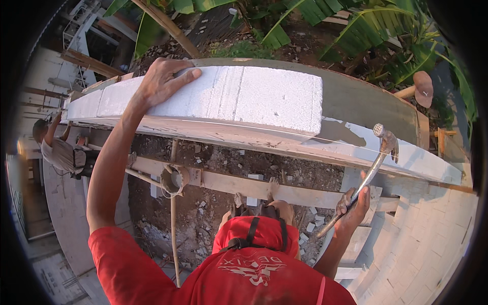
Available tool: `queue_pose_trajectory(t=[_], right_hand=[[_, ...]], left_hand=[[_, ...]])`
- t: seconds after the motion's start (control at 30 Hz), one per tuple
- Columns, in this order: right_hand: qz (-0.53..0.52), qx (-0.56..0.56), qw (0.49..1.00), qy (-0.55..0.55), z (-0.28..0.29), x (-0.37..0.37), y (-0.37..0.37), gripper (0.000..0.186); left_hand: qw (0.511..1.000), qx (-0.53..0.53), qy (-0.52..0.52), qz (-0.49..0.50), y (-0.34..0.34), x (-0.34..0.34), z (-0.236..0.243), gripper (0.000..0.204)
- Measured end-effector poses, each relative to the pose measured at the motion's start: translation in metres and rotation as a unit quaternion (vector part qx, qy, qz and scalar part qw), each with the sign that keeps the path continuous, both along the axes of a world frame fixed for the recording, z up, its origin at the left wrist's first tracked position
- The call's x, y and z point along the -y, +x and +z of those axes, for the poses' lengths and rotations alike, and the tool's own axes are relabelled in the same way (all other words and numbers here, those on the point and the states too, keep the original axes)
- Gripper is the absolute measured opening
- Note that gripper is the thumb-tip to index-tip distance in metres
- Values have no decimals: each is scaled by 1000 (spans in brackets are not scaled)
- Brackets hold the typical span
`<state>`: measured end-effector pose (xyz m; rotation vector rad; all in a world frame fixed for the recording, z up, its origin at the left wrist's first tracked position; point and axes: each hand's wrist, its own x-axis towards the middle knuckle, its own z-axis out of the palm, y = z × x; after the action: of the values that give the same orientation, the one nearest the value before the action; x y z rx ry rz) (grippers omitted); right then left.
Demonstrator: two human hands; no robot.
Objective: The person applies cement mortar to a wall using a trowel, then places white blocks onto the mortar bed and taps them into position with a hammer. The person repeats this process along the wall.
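Several white blocks (279,96) appear already laid along the wall (424,158), the left hand (161,84) resting on them with thumb and fingers apart and the right hand (356,203) clamped round a hammer (377,161), while the grey-smeared stretch (348,133) rightward carries no upper block yet.

One hammer (375,166), one left hand (162,85), one right hand (357,204). At least two blocks (274,99) along the wall's (437,161) top, exact number unclear. One cap (423,89) near its far right corner, one co-worker (60,154) near its left end. One bucket (185,172). Two feet (273,189).
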<state>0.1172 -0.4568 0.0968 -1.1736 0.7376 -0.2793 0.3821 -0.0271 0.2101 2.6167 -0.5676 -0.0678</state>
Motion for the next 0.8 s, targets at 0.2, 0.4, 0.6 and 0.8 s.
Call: queue_pose_trajectory(t=[0.2, 0.4, 0.6, 0.8], right_hand=[[42, 5, 998, 49, -37, -17, -24, 51], [145, 21, 981, 130, -72, -7, -33, 46], [43, -1, 998, 44, -49, -24, -16, 40], [66, 69, 976, 197, -31, -18, -12, 28]], left_hand=[[1000, 4, 31, 4, 2, -7, -4, 79], [998, 9, 54, 12, -8, 1, 6, 67], [998, 25, 46, 25, -13, 1, 6, 66], [998, 24, 53, 36, 2, -1, -6, 82]])
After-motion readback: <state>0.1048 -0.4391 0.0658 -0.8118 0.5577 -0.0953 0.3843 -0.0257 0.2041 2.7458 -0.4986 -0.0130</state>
